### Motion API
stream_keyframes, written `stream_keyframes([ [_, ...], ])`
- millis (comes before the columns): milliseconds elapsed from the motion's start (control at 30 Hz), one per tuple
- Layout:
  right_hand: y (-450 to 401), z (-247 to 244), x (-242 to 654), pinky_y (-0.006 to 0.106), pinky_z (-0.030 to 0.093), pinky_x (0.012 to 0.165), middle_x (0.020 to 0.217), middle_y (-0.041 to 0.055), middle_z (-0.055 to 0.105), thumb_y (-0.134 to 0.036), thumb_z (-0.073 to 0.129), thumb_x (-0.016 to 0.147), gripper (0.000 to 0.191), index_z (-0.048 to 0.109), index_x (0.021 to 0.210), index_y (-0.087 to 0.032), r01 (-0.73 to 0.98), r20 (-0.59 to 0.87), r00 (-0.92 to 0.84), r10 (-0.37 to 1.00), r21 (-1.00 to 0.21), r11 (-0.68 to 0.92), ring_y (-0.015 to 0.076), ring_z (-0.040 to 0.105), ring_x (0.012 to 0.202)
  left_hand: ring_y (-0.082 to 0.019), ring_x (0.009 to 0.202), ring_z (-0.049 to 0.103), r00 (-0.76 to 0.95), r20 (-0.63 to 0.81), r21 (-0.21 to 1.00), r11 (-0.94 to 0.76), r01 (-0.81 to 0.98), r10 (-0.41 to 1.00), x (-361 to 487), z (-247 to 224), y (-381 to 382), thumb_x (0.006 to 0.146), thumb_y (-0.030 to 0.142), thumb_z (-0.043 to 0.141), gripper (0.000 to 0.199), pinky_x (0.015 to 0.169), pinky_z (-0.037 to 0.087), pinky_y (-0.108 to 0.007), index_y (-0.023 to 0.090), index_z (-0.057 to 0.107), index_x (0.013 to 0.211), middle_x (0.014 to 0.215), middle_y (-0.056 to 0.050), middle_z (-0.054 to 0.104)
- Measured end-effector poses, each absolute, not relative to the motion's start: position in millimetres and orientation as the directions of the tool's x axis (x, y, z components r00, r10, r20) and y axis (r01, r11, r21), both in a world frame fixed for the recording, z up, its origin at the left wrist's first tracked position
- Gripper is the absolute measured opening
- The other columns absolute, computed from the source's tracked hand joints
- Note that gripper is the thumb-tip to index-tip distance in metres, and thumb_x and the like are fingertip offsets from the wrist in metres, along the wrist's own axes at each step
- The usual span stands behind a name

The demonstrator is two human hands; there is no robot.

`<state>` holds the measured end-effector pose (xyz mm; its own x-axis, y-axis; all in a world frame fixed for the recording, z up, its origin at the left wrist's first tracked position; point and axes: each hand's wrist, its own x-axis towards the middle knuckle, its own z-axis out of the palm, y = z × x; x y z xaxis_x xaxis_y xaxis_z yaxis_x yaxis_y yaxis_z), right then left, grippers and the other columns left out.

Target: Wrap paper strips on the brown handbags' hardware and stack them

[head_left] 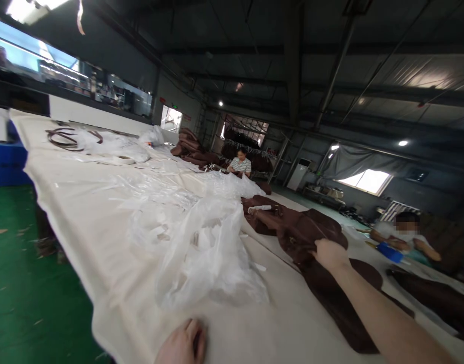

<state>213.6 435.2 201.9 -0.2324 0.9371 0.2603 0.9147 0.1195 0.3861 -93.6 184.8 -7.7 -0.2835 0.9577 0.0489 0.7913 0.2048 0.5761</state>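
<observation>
My right hand (332, 253) reaches out over the table, its fingers closed on the upper side of a dark brown leather piece (304, 230). The leather lies loosely folded, with a strap, buckle-like metal fittings and a white strip (260, 208) on it; its exact kind is not clear. My left hand (183, 343) is low in the view, close to the table cloth. Its fingers are curled in, with a dark gap between them and no object visible. Beyond it lies a crumpled heap of clear plastic bags (213, 253).
The long table (122, 308) has a pale cloth cover. Brown straps (65, 139), a tape roll (124, 159) and brown leather heaps (190, 146) lie farther off. One person (240, 164) is at the far end, another (406, 235) at right near a blue container (389, 252).
</observation>
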Motion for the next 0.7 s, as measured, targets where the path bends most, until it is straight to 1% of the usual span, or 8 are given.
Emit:
stream_keyframes([
  [133, 383.8, 294.1, 205.1, 0.037, 0.046, 0.072, 0.093, 0.0152, 0.069, -0.048, 0.052, 0.09, 0.036, 0.068, 0.095, -0.016, 0.943, 0.413, -0.211, 0.886, 0.324, 0.073, 0.029, 0.065, 0.088, -0.024, 0.086, 0.065, -0.26, 0.085, 0.543, 0.174, 0.822, 0.962, -95.6, -4.2, 183.8, 0.09, 0.03, 0.037, 0.026, 0.079, 0.045, -0.035, 0.019, 0.06, 0.083, 0.087, -0.009, 0.067],
  [200, 355.8, 338.5, 199.3, 0.041, 0.047, 0.073, 0.089, 0.018, 0.069, -0.056, 0.061, 0.082, 0.046, 0.068, 0.09, -0.01, 0.995, 0.62, -0.093, 0.779, 0.039, 0.088, 0.0329, 0.064, 0.089, -0.026, 0.088, 0.065, -0.243, 0.085, 0.597, 0.147, 0.789, 0.966, -94.5, -4.2, 180.6, 0.088, 0.036, 0.042, 0.026, 0.082, 0.046, -0.038, 0.017, 0.06, 0.091, 0.091, -0.01, 0.066],
  [267, 323.8, 378.0, 193.3, 0.04, 0.048, 0.071, 0.098, 0.0227, 0.066, -0.052, 0.065, 0.08, 0.054, 0.064, 0.099, -0.002, 0.897, 0.683, 0.135, 0.718, -0.393, 0.205, 0.0312, 0.062, 0.091, -0.028, 0.098, 0.063, -0.181, 0.108, 0.741, 0.043, 0.671, 0.977, -89.8, -1.1, 171.0, 0.079, 0.044, 0.057, 0.044, 0.087, 0.048, -0.042, 0.015, 0.056, 0.113, 0.106, -0.014, 0.064],
  [333, 286.2, 409.0, 185.6, 0.033, 0.049, 0.07, 0.119, 0.0237, 0.06, -0.039, 0.054, 0.091, 0.051, 0.05, 0.123, 0.002, 0.546, 0.651, 0.224, 0.725, -0.7, 0.46, 0.0229, 0.062, 0.096, -0.032, 0.117, 0.055, -0.082, 0.234, 0.864, -0.168, 0.474, 0.969, -82.6, 8.7, 153.8, 0.067, 0.048, 0.072, 0.086, 0.095, 0.046, -0.046, 0.017, 0.036, 0.139, 0.129, -0.019, 0.052],
  [367, 265.6, 420.4, 180.8, 0.03, 0.049, 0.071, 0.127, 0.0222, 0.055, -0.031, 0.049, 0.094, 0.049, 0.043, 0.13, 0.001, 0.343, 0.617, 0.22, 0.755, -0.774, 0.533, 0.0193, 0.061, 0.098, -0.034, 0.126, 0.047, -0.054, 0.327, 0.881, -0.284, 0.379, 0.943, -79.1, 16.5, 143.2, 0.062, 0.048, 0.076, 0.104, 0.099, 0.044, -0.049, 0.019, 0.022, 0.146, 0.139, -0.02, 0.043],
  [433, 222.7, 433.8, 169.9, 0.024, 0.049, 0.073, 0.135, 0.0149, 0.05, -0.021, 0.038, 0.097, 0.043, 0.036, 0.138, -0.006, 0.039, 0.581, 0.186, 0.792, -0.81, 0.585, 0.0127, 0.06, 0.103, -0.036, 0.137, 0.033, -0.091, 0.508, 0.843, -0.472, 0.259, 0.857, -75.3, 37.2, 121.0, 0.061, 0.049, 0.079, 0.12, 0.107, 0.034, -0.055, 0.025, 0.003, 0.15, 0.149, -0.02, 0.028],
  [533, 161.8, 429.2, 155.1, 0.021, 0.05, 0.075, 0.128, 0.0074, 0.056, -0.025, 0.025, 0.101, 0.04, 0.047, 0.13, -0.009, -0.179, 0.501, 0.082, 0.862, -0.843, 0.507, 0.0106, 0.061, 0.105, -0.034, 0.139, 0.03, -0.312, 0.651, 0.757, -0.62, 0.204, 0.692, -82.5, 72.8, 94.7, 0.066, 0.05, 0.077, 0.112, 0.111, 0.025, -0.058, 0.028, 0.006, 0.149, 0.149, -0.018, 0.027],
  [700, 88.8, 370.8, 148.9, 0.025, 0.058, 0.08, 0.105, 0.0086, 0.068, -0.03, 0.037, 0.1, 0.03, 0.062, 0.099, -0.012, -0.507, 0.238, -0.149, 0.96, -0.852, 0.132, 0.0178, 0.065, 0.104, -0.029, 0.13, 0.045, -0.587, 0.498, 0.837, -0.53, 0.135, 0.638, -110.1, 110.6, 76.1, 0.072, 0.046, 0.073, 0.089, 0.111, 0.031, -0.054, 0.027, 0.024, 0.143, 0.14, -0.015, 0.044],
])
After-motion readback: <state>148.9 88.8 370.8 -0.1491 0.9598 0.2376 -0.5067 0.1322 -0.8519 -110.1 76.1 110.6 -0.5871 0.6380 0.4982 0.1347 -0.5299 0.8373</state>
